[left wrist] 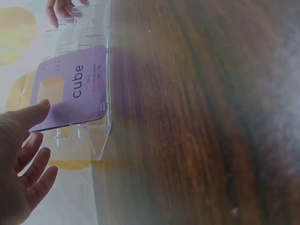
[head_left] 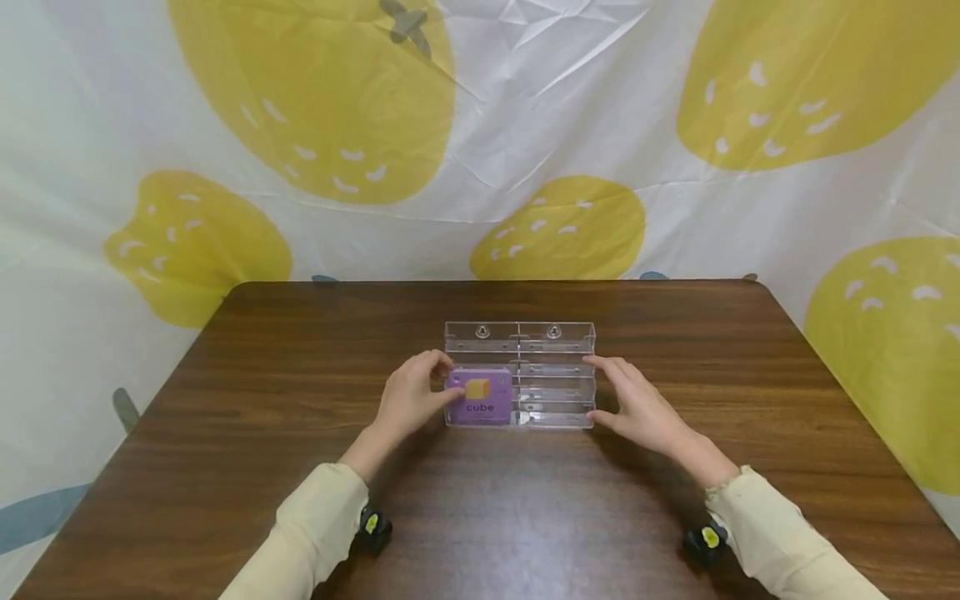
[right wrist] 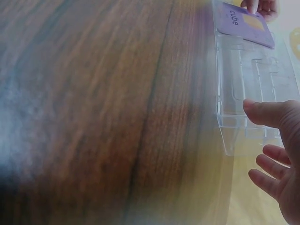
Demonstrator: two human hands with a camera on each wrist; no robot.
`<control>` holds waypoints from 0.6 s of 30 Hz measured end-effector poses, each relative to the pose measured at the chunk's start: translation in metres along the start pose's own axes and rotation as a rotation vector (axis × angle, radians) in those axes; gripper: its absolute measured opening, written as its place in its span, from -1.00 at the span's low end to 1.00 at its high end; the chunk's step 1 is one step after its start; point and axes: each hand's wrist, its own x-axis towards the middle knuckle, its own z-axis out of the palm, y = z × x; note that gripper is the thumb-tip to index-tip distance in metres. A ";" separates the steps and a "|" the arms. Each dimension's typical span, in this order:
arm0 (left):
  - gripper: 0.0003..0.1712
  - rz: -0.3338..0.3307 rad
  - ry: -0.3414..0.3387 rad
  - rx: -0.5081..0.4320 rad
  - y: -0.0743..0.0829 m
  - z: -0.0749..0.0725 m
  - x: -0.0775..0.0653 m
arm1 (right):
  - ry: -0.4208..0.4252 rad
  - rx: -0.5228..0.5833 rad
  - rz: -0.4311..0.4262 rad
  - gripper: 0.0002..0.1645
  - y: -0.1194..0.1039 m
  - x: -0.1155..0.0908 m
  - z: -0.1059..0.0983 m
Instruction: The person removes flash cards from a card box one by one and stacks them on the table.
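A clear plastic card rack (head_left: 557,371) with stepped rows in two columns stands on the table. In its left column, at the front, sits a purple card (head_left: 491,402) printed with a yellow cube and the word "cube". My left hand (head_left: 412,390) pinches this card by its left edge, with the thumb on its printed face; part of the index finger is hidden behind it. At the rack's right side is my right hand (head_left: 637,406), its fingers spread and fairly straight. Its thumb (right wrist: 253,110) rests against the rack's side edge.
The brown wooden table (head_left: 495,517) extends around the rack on all sides. Behind it hangs a white cloth (head_left: 540,50) with large yellow fruit prints. Dark wrist devices (head_left: 372,527) hang under both cream sleeves.
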 end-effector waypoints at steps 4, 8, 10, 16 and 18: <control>-0.63 0.018 0.008 -0.004 0.000 0.001 0.002 | -0.002 0.002 0.003 -0.08 0.000 0.000 0.000; -0.65 0.020 0.015 -0.015 0.000 0.002 0.004 | -0.004 0.000 0.010 -0.08 0.000 0.000 0.000; -0.65 0.018 0.016 -0.023 0.000 0.002 0.005 | -0.005 -0.001 0.011 -0.09 0.000 0.000 0.000; -0.67 0.012 0.014 -0.073 -0.004 0.004 0.007 | -0.004 -0.001 0.011 -0.09 0.000 -0.001 0.000; -0.69 0.009 0.009 -0.100 -0.005 0.004 0.008 | -0.002 -0.003 0.010 -0.09 0.000 -0.001 0.000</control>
